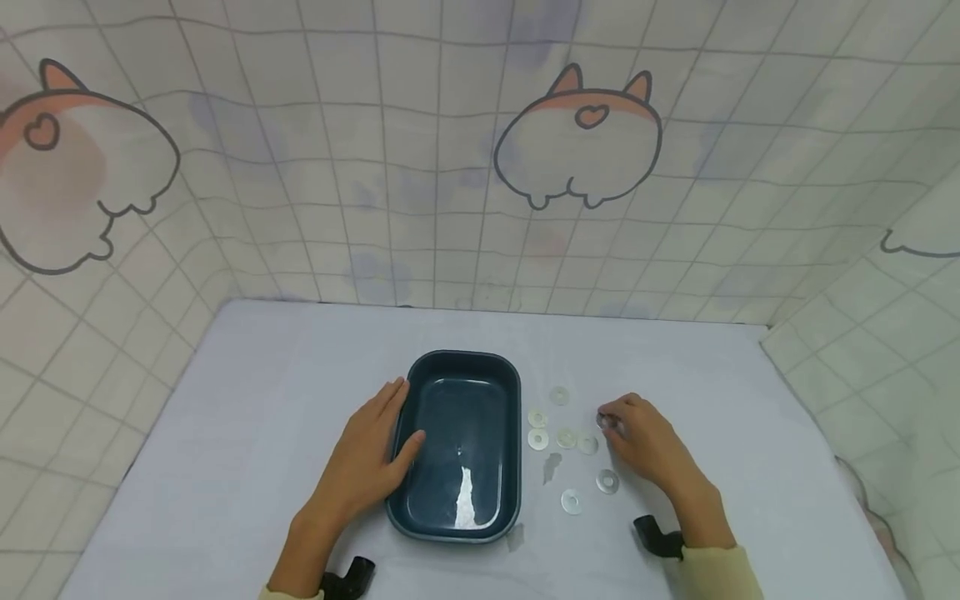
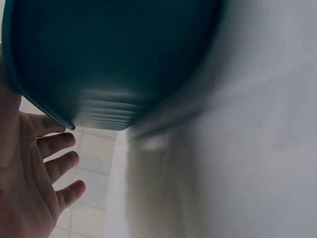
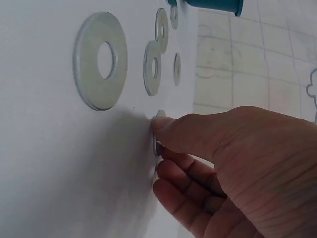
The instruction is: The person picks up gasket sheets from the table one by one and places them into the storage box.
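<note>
A dark blue-green rectangular tray (image 1: 456,446) lies in the middle of the white table, with nothing visible inside it. My left hand (image 1: 367,446) rests along its left side, the thumb over the rim and the other fingers fairly straight. In the left wrist view, those fingers (image 2: 55,144) spread loosely beside the tray wall (image 2: 104,106). To the right of the tray, my right hand (image 1: 647,437) pinches a flat metal washer (image 3: 160,114) between thumb and fingers, at the table surface. Several other washers (image 1: 537,439) lie flat between the tray and this hand.
Two washers (image 1: 607,481) lie nearer the front, below the right hand. Irregular grey patches (image 1: 552,467) show on the white tabletop (image 1: 262,417). Checked cloth (image 1: 420,208) with cartoon animals hangs behind and at both sides. A black wrist device (image 1: 657,537) sits at each wrist.
</note>
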Motion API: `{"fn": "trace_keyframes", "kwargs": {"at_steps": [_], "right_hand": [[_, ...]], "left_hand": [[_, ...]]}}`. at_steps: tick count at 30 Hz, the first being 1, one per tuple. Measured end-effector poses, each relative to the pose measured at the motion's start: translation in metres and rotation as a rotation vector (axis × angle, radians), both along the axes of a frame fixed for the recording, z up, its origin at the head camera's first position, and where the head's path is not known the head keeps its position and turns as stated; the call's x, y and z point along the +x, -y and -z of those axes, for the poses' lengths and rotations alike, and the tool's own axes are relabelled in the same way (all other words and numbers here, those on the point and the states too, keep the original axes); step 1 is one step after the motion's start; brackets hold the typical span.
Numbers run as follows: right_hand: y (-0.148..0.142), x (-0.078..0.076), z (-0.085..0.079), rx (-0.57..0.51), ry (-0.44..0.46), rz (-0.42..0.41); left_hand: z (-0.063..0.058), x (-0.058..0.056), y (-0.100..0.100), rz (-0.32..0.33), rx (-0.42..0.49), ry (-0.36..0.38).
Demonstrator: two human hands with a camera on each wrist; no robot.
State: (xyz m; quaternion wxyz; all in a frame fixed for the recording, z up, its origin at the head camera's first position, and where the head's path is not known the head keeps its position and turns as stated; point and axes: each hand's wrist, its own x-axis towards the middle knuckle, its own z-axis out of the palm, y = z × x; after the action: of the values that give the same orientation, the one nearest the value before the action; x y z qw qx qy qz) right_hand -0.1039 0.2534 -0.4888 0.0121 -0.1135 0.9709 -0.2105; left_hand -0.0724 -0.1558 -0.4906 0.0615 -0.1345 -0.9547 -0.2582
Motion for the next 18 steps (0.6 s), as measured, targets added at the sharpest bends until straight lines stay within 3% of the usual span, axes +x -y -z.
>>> {"fn": "trace_keyframes", "kwargs": {"at_steps": [10, 18], "right_hand": [[0.002, -0.009, -0.008, 0.106, 0.079, 0.028], [0.004, -0.015, -0.004, 0.164, 0.029, 0.019]], "left_hand": [[0.003, 0.007, -0.005, 0.011, 0.045, -0.007], [0.003, 0.008, -0.008, 0.003, 0.007, -0.01]]}}
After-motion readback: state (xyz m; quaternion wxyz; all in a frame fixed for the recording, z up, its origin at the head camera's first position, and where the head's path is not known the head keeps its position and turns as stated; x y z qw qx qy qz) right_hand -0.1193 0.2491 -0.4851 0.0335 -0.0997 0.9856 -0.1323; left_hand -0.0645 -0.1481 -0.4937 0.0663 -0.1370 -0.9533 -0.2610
